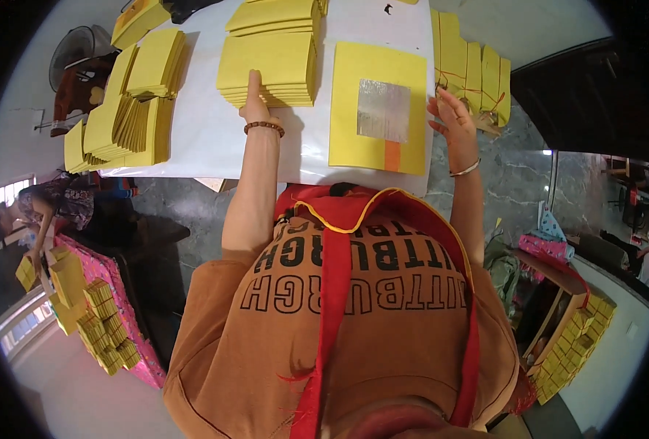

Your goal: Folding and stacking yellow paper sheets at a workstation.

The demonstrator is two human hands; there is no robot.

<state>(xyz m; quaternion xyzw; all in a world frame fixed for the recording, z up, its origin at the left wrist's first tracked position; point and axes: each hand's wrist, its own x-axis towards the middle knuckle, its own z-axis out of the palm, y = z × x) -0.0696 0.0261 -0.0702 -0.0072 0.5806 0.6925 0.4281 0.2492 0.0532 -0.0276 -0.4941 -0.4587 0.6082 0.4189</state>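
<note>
My left hand (257,110) is at the near edge of a stack of folded yellow papers (266,62) on the table. One digit lies straight over the top face; the other fingers are hidden at the edge, where the hand appears to grip the stack. To the right lies a flat yellow sheet (345,110) bearing a shiny silver square (384,110) and an orange strip (392,156) below it. Beyond that sheet's right side, my right hand (454,124) hovers by the table edge, fingers apart and slightly curled, holding nothing.
More yellow stacks stand on the left of the white-covered table (306,150). Tied yellow bundles (473,69) sit off its right edge. A person (54,201) is at the far left by a pink-covered table (123,307) with yellow bundles. Another yellow pile (577,344) is at lower right.
</note>
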